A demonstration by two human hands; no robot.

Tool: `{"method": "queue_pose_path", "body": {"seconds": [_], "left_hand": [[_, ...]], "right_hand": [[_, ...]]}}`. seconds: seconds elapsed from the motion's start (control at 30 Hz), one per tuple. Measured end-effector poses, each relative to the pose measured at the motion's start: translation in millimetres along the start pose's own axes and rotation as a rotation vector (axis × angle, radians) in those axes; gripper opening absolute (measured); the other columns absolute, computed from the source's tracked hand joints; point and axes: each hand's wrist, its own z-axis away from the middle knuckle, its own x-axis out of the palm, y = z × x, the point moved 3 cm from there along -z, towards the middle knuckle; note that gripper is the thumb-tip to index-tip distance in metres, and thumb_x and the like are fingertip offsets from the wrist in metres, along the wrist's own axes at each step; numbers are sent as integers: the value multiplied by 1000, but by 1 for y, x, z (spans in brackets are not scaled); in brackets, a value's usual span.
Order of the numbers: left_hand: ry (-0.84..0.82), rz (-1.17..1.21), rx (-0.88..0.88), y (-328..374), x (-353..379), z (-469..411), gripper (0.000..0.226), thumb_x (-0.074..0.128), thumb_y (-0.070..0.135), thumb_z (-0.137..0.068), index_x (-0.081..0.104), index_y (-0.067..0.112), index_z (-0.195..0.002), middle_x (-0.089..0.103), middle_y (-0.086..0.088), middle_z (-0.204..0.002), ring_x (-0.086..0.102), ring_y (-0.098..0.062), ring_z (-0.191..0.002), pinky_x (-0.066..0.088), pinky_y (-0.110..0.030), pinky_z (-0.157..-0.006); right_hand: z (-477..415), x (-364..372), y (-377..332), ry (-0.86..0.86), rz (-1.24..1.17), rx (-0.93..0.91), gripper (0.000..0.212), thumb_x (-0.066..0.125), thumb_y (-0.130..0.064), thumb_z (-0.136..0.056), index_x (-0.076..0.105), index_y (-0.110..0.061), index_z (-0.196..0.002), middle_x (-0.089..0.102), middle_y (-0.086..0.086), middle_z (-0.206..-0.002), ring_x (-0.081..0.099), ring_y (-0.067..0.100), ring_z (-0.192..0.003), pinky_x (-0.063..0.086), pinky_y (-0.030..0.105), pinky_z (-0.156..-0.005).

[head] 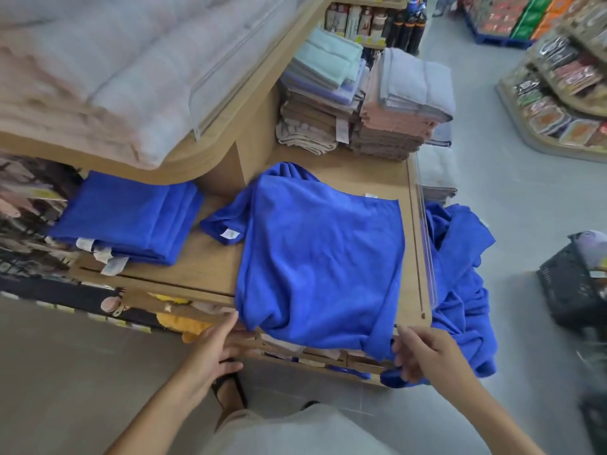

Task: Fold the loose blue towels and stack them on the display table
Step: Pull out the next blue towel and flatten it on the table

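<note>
head view: folded blue towels are stacked left on the display table. the left hand is held open beside the spread blue towel, whose near-right corner is pinched by the right hand. loose blue towels are heaped right.

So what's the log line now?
left grip: at blue towel edge | right grip: holds its corner | folded towel stack: on display table
</note>
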Motion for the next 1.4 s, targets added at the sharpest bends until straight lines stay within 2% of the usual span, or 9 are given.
{"method": "queue_pose_path", "body": {"seconds": [0.13,0.23,0.4,0.57,0.67,0.77,0.93,1.27,1.4], "left_hand": [[-109,340,-165,-3,15,-1,31,70,43,-80,73,16,-97,76,-12,-95,72,-21,-69,54,-29,-50],[-93,457,-163,-2,17,-1,15,77,33,-76,80,19,-80,73,-9,-87,70,-18,-66,55,-27,-51],[-116,591,-193,-1,7,-1,14,75,29,-80,80,15,-77,69,-9,-84,68,-19,-69,56,-28,-56],[-128,684,-198,1,-2,2,26,70,20,-83,69,7,-106,69,-13,-86,69,-23,-76,61,-31,-68],[-121,671,-185,0,-9,3,30,67,16,-84,67,4,-112,69,-13,-87,69,-22,-79,62,-32,-72],[-94,675,-190,2,-16,2,29,66,13,-84,65,3,-111,67,-12,-85,65,-19,-80,62,-30,-67],[-46,706,-207,3,-24,0,27,65,10,-80,63,3,-106,68,-13,-82,61,-16,-79,57,-21,-55],[-22,682,-212,-2,-27,-5,27,65,11,-82,63,4,-108,70,-14,-80,66,-17,-74,57,-22,-59],[15,705,-206,-1,-30,-8,17,61,10,-89,61,6,-106,70,-15,-77,65,-16,-71,54,-21,-54]], "right_hand": [[-1,18,33,-247,-339,447,33,48,-20,-101,72,2,-109,76,22,-105,76,34,-89,57,40,-76],[0,32,38,-314,-752,519,44,56,-19,-86,72,1,-122,68,22,-128,67,37,-119,56,44,-94],[0,39,41,-370,-1048,540,50,73,-8,-79,68,5,-127,69,19,-124,71,33,-111,60,44,-91],[3,50,36,-475,-1190,583,43,54,2,-87,62,13,-128,58,28,-139,63,41,-125,54,47,-99],[1,56,31,-468,-1223,585,41,61,13,-79,68,14,-120,64,26,-131,68,39,-117,60,48,-90],[-1,54,33,-420,-1250,581,56,79,10,-66,68,9,-120,69,19,-110,73,30,-99,62,46,-84],[-2,46,44,-386,-1271,563,48,88,5,-65,72,8,-110,69,16,-100,71,26,-93,61,43,-87],[1,45,42,-398,-1299,520,44,76,7,-79,69,7,-122,64,21,-134,67,31,-120,60,41,-90],[0,46,44,-253,-1259,571,32,74,0,-78,70,5,-109,73,17,-108,75,28,-92,64,37,-75]]}}
